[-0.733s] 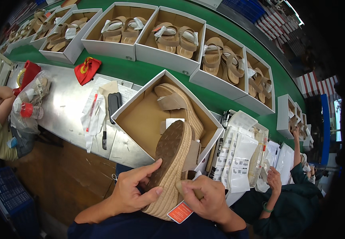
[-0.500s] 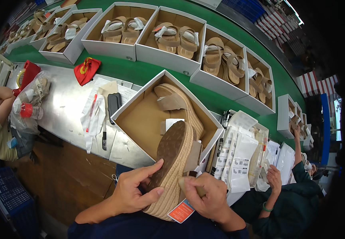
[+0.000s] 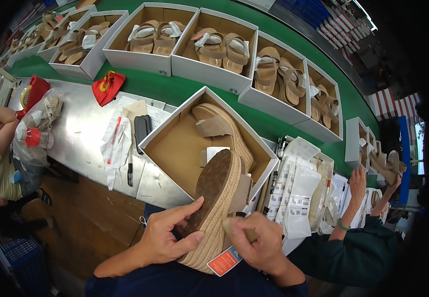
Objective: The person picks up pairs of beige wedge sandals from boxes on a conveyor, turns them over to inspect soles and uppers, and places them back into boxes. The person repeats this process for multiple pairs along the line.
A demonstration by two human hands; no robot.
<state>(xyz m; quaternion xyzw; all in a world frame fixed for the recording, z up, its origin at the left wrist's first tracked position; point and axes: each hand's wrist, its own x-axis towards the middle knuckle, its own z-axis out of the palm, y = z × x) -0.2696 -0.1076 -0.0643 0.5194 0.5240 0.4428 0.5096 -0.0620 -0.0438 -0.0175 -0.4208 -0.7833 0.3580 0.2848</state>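
Note:
My left hand grips a wedge sandal by its heel end. The sandal is on its side, its brown patterned outsole turned left and its braided rope sidewall facing up. In my closed right hand is a small beige block, pressed to the rope sidewall near the heel; most of it is hidden by the fingers. An orange and blue hang tag dangles below that hand. Just beyond, an open white shoebox holds the other sandal, with the held one's toe over its near edge.
White boxes of strappy sandals line the green belt. To the right lie label sheets in a tray; a co-worker's hand is beyond. Pens, a black case and a red cloth rest on the metal table.
The boxes on the belt have slid slightly right. My right hand shifts a little along the sidewall and the tag swings. At right, the co-worker has lifted a sandal up.

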